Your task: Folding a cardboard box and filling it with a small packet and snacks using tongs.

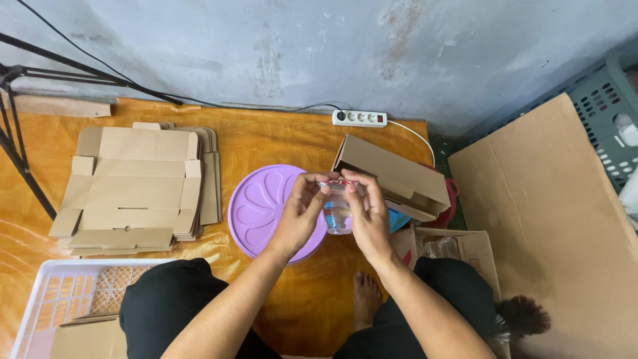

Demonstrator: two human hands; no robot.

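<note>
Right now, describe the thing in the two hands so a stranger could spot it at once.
Start at the round purple lid lying on the orange floor mat. Just right of it, the left hand and right hand pinch a small clear plastic cup between them. It is the only see-through item there; its neighbours are brown cardboard.

Clear glossy plastic cup (337, 214), smooth purple plastic lid (259, 206), matt brown cardboard sheets (136, 189)

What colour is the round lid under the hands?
Light purple lid, with a petal pattern, seen in the head view.
</note>
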